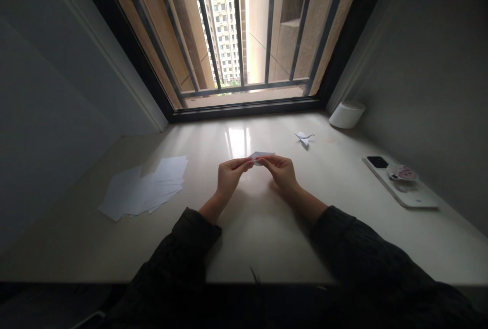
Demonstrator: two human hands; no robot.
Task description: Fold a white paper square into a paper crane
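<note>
A small piece of folded white paper (263, 155) is pinched between my two hands, a little above the pale sill. My left hand (233, 172) grips its near left part between thumb and fingers. From the other side, my right hand (280, 170) pinches it close to the left fingertips, so thumbs and fingertips nearly meet. Part of the paper is hidden behind the fingers, and a pointed flap shows beyond them. Farther off to the right stands a folded paper crane (304, 139), apart from both hands.
Several loose white paper sheets (147, 186) lie overlapping on the left of the sill (259, 237). On the right lies a white phone (400, 184) with a round grip on its back. A white roll (346, 114) sits by the right wall, below the barred window (244, 87).
</note>
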